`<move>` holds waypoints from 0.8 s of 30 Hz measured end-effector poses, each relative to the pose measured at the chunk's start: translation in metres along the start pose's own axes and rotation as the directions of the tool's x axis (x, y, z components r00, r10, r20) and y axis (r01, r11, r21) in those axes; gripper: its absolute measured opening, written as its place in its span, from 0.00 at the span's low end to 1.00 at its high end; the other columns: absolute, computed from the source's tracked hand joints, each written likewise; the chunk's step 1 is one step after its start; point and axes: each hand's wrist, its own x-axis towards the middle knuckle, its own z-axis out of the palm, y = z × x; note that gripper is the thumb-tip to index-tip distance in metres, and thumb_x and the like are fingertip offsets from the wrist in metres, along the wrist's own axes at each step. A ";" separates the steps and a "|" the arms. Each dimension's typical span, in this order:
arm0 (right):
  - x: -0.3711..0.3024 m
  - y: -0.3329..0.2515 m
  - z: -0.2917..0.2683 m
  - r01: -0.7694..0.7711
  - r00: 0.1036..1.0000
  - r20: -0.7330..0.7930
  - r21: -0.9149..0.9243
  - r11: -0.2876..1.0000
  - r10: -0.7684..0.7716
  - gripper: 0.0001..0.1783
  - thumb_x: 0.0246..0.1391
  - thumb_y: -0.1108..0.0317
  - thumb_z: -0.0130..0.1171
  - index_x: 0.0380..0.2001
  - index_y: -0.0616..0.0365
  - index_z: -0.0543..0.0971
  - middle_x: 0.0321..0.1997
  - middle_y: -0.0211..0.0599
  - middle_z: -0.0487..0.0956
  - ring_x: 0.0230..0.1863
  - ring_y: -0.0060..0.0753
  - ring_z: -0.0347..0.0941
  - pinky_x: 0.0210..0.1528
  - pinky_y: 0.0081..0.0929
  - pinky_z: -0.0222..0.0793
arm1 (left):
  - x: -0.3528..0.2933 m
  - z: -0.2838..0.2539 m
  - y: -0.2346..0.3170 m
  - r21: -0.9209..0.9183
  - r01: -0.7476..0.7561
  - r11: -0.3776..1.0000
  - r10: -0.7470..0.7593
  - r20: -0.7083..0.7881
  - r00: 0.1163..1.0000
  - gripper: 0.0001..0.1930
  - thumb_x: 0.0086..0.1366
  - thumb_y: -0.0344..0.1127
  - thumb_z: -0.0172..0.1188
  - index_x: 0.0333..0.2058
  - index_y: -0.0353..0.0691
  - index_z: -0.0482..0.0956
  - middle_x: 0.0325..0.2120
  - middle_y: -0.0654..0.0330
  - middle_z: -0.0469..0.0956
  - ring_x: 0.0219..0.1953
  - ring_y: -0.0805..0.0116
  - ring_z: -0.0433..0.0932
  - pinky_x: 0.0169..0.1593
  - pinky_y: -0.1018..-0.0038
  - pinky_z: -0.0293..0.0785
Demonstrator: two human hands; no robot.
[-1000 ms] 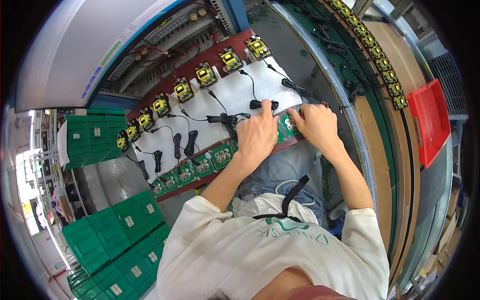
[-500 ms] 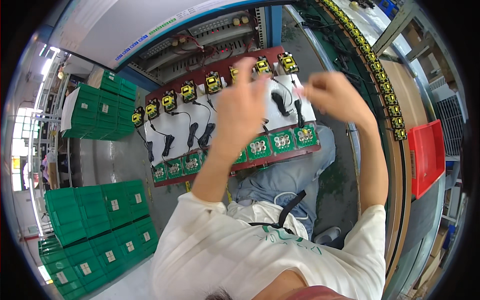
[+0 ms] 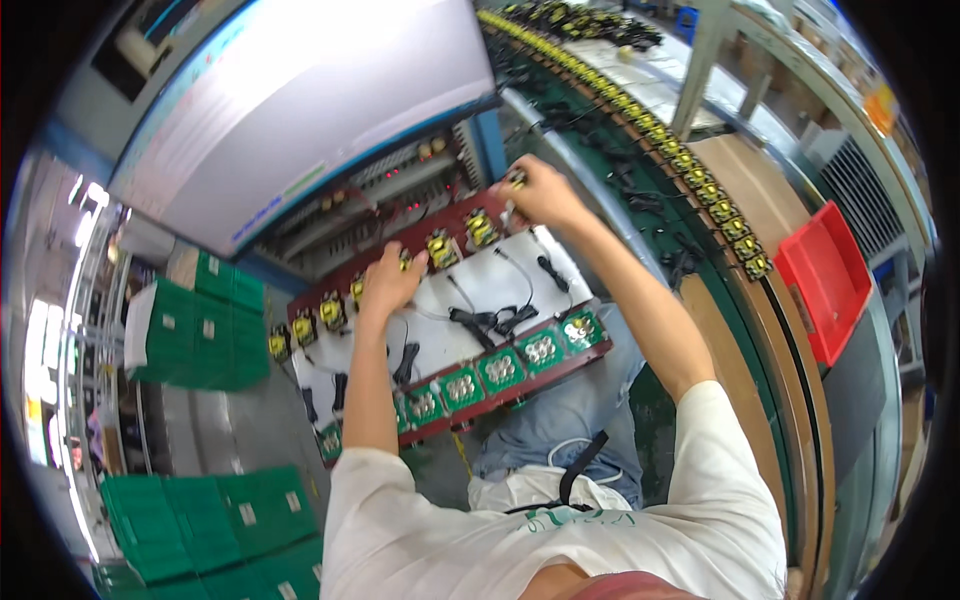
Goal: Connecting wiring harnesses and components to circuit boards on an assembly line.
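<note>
My left hand (image 3: 390, 285) has its fingers closed round a small yellow-and-black power adapter board (image 3: 405, 260) in the far row of the dark red test fixture (image 3: 455, 424). At the row's right end my right hand (image 3: 543, 195) grips another adapter board (image 3: 517, 179), mostly hidden by the fingers. Between the hands sit two more such boards, one of them (image 3: 440, 248) beside my left hand. Black cables (image 3: 472, 322) run from the boards over a white sheet (image 3: 430, 305). Along the near edge lies a row of green circuit pads (image 3: 500, 370) with round silver contacts.
A large monitor (image 3: 320, 110) stands behind the fixture, above a rack of wiring (image 3: 390, 185). On the right a conveyor (image 3: 640, 190) carries a long line of adapter boards (image 3: 700, 185). A red bin (image 3: 825, 285) sits beyond it. Green crates (image 3: 205, 325) are stacked on the left.
My hands, raised above the fixture before, have come down onto boards in the far row. My right hand has moved left and away from me. The whole view has shifted.
</note>
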 end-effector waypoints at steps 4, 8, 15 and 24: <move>-0.004 0.008 0.026 -0.061 0.983 0.167 -0.074 0.995 0.073 0.41 0.60 0.41 0.77 0.56 0.69 0.76 0.35 0.46 0.88 0.18 0.39 0.84 0.25 0.34 0.85 | -0.009 0.000 0.008 -0.211 -0.004 0.977 -0.011 -0.070 0.997 0.29 0.70 0.49 0.67 0.62 0.35 0.77 0.39 0.46 0.89 0.21 0.53 0.87 0.42 0.60 0.84; 0.007 0.010 0.043 -0.210 0.974 0.110 0.082 0.974 0.200 0.37 0.56 0.51 0.83 0.56 0.65 0.76 0.46 0.45 0.84 0.33 0.39 0.88 0.25 0.33 0.89 | -0.031 -0.014 0.045 -0.467 0.072 0.882 -0.146 -0.126 0.981 0.26 0.69 0.45 0.69 0.59 0.37 0.78 0.39 0.47 0.86 0.22 0.54 0.86 0.34 0.63 0.85; -0.016 -0.024 0.039 -0.298 0.951 0.240 0.539 0.788 0.196 0.31 0.54 0.60 0.85 0.54 0.57 0.78 0.45 0.33 0.82 0.38 0.31 0.82 0.28 0.30 0.88 | -0.006 0.017 0.026 -0.475 -0.230 0.850 0.093 -0.295 0.951 0.27 0.71 0.39 0.73 0.63 0.37 0.74 0.51 0.48 0.82 0.32 0.60 0.87 0.34 0.66 0.90; -0.182 -0.044 -0.088 0.214 0.976 -0.171 0.841 0.497 -0.131 0.24 0.57 0.66 0.81 0.52 0.52 0.79 0.51 0.36 0.80 0.47 0.30 0.78 0.48 0.30 0.82 | 0.022 0.033 0.006 -0.961 0.093 0.259 0.025 0.103 0.994 0.25 0.68 0.25 0.74 0.60 0.34 0.74 0.53 0.46 0.83 0.39 0.57 0.90 0.34 0.74 0.89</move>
